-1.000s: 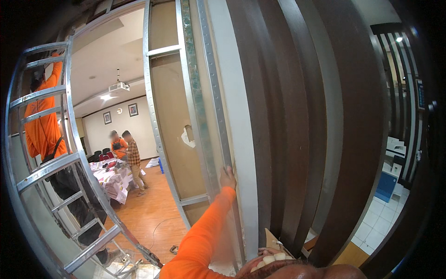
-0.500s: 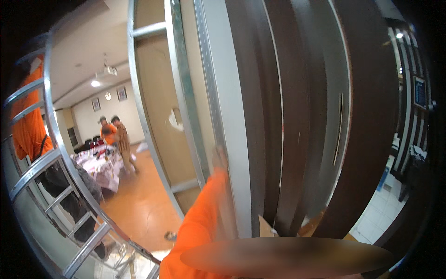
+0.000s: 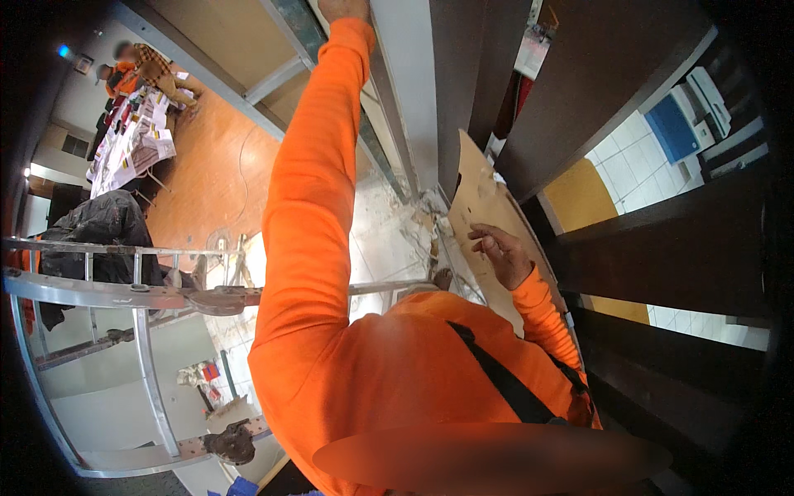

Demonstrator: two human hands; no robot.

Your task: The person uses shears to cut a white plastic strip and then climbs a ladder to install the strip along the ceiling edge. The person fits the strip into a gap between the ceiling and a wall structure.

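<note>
My left hand (image 3: 343, 10) reaches up to the metal stud (image 3: 390, 116) of the partition frame, cut off by the top edge, its fingers out of sight. My right hand (image 3: 496, 248) is low on the right, fingers apart and loosely bent with nothing visible in them, in front of a tan board (image 3: 470, 178) leaning by dark wooden slats (image 3: 571, 107). At the left an aluminium ladder (image 3: 149, 298) stretches across the lower view, with a dark-trousered co-worker (image 3: 99, 231) on it.
Two people (image 3: 153, 70) stand at a covered table (image 3: 112, 165) on a wooden floor (image 3: 203, 157). A thin cable lies on that floor. Debris lies on white tiles (image 3: 380, 240) below me. Beyond the slats are a blue-fronted appliance (image 3: 674, 128) and a yellow strip (image 3: 579, 194).
The view has tipped sharply downward, bringing my body, right hand and the tiles below into sight. My left arm now points to the top edge, and the ladder lies across the lower left.
</note>
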